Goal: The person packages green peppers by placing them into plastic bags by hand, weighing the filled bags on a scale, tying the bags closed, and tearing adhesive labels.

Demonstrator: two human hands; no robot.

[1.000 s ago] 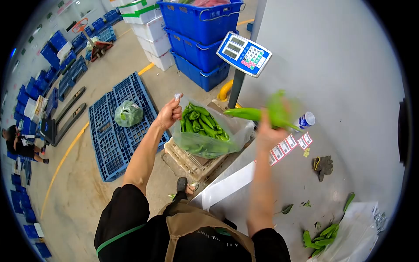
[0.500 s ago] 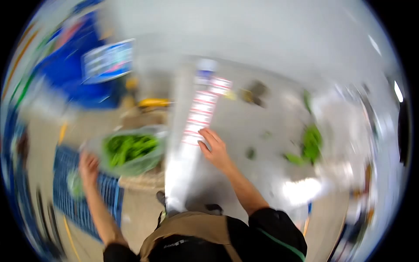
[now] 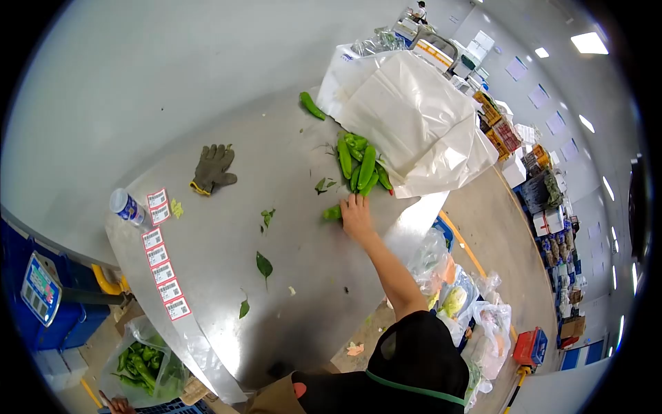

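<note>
My right hand (image 3: 357,219) is on the metal table, its fingers curled over a green pepper (image 3: 332,212) that pokes out on the left side. Just beyond the fingertips lies a small pile of green peppers (image 3: 366,169) at the mouth of a large white plastic bag (image 3: 420,117). A single pepper (image 3: 312,105) rests apart, farther back. At the bottom left edge, my left hand (image 3: 118,405) is partly cut off, with one finger stretched out. It is beside a clear bag (image 3: 172,376) holding green peppers (image 3: 140,366).
A strip of barcode labels (image 3: 161,272) runs along the table's left edge, near a tub (image 3: 127,205). A grey glove (image 3: 214,169) and loose leaves (image 3: 264,265) lie on the table. A scale display (image 3: 41,288) stands left; filled plastic bags (image 3: 491,331) are at right.
My view has swung to the right. My right hand has left the label strip and is now at the peppers by the white bag. My left hand is now at the frame's edge.
</note>
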